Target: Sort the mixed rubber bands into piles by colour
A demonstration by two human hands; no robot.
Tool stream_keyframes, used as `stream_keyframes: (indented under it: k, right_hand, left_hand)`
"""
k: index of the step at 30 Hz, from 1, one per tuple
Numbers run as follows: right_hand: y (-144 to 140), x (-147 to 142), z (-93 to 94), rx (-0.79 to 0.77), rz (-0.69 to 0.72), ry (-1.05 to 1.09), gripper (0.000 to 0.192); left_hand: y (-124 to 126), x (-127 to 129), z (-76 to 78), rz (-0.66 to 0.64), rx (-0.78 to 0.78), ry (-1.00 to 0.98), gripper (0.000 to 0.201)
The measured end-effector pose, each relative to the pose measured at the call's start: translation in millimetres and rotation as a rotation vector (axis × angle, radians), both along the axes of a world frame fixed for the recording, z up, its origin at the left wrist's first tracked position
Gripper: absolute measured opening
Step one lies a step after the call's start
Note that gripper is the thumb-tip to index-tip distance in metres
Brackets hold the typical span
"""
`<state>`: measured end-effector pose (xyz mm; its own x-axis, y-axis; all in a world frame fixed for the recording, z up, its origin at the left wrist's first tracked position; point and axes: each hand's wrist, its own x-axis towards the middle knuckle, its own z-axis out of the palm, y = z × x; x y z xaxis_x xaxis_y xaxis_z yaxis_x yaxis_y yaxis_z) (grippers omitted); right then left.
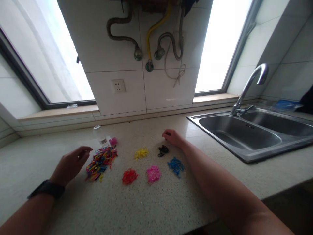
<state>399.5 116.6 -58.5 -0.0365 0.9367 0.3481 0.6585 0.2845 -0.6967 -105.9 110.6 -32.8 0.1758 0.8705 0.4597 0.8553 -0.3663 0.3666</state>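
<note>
On the speckled countertop (146, 202) lies a mixed heap of coloured rubber bands (100, 161). Small sorted piles lie to its right: yellow (141, 153), black (163, 150), blue (175, 165), pink (153, 173) and red (129, 176). My left hand (70, 164) hovers just left of the mixed heap, fingers loosely apart, holding nothing that I can see. My right hand (172, 136) rests on the counter just behind the black pile, fingers curled; whether it pinches a band is hidden. A black watch (47, 188) sits on my left wrist.
A small clear jar (100, 134) and a pink lid (112, 141) stand behind the mixed heap. A steel double sink (244, 133) with a curved tap (249, 85) fills the right. The tiled wall has a socket (118, 86) and hoses (151, 36), between two windows.
</note>
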Motion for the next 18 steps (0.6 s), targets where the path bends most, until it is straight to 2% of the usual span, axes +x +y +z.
stream_keyframes:
  k: [4,7,11,14,18]
  right_hand:
    - [-2.7,-0.3,1.8,0.002,-0.013,-0.015,0.027]
    - [-6.5,-0.2,2.6,0.007,-0.018,-0.026,0.027]
    - [-10.2,-2.6,6.1,0.007,-0.040,-0.040,0.028]
    - [-13.5,-10.7,18.4,0.073,-0.027,-0.001,0.029]
    - [-23.6,-34.5,44.4,0.195,0.026,0.058,0.028]
  left_hand:
    - [15.5,-18.3,-15.1,0.088,-0.064,-0.212,0.042]
    - [21.5,-23.8,-16.4,0.076,-0.094,-0.320,0.044]
    - [21.6,-21.6,-14.5,0.039,-0.121,-0.348,0.046]
    - [20.7,-16.2,-13.6,0.007,-0.132,-0.320,0.047]
    - [22.9,-12.6,-15.0,-0.021,-0.124,-0.285,0.045]
